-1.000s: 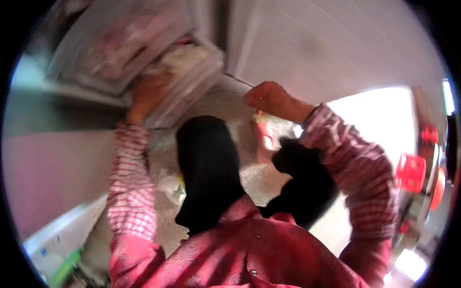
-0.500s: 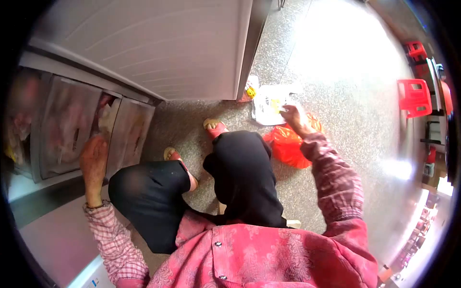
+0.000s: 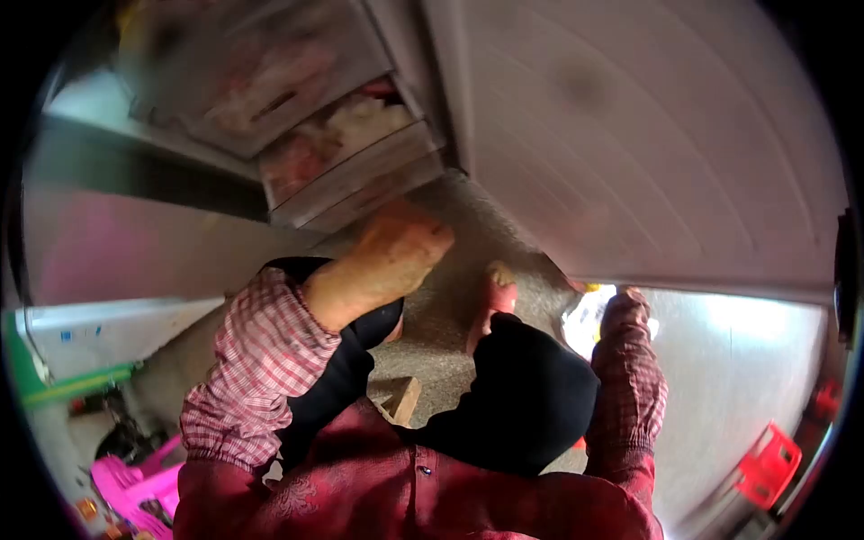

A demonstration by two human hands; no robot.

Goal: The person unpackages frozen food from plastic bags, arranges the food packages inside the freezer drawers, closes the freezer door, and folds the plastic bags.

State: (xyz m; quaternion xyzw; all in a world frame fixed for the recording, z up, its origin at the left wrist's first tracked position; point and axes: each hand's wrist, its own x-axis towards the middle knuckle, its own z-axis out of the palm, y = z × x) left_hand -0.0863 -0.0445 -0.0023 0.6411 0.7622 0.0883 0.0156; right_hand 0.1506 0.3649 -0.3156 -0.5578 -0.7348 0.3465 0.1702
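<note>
My left hand point(image 3: 382, 261) is just below the front of a pulled-out freezer drawer point(image 3: 355, 184). Its fingers bend inward but are smeared by motion, and whether they touch the drawer front cannot be seen. Frosty bags and pinkish lumps point(image 3: 315, 148) lie inside the drawer. On the other side, my right hand point(image 3: 627, 309) hangs over a white plastic bag point(image 3: 583, 319) on the floor, close to the lower edge of the open freezer door point(image 3: 657, 162). The fingers of that hand are mostly hidden, so any hold on the bag is not visible.
A second frosted drawer point(image 3: 261, 72) is above the pulled-out one. A wooden stool leg point(image 3: 402, 400) shows between my knees. Pink plastic point(image 3: 135, 486) lies at lower left, and a red stool point(image 3: 768, 465) stands at lower right.
My view has swung left, so the freezer and its door fill more of it. The drawer appears further out. My left hand is now below its front, and the red bag is almost wholly hidden.
</note>
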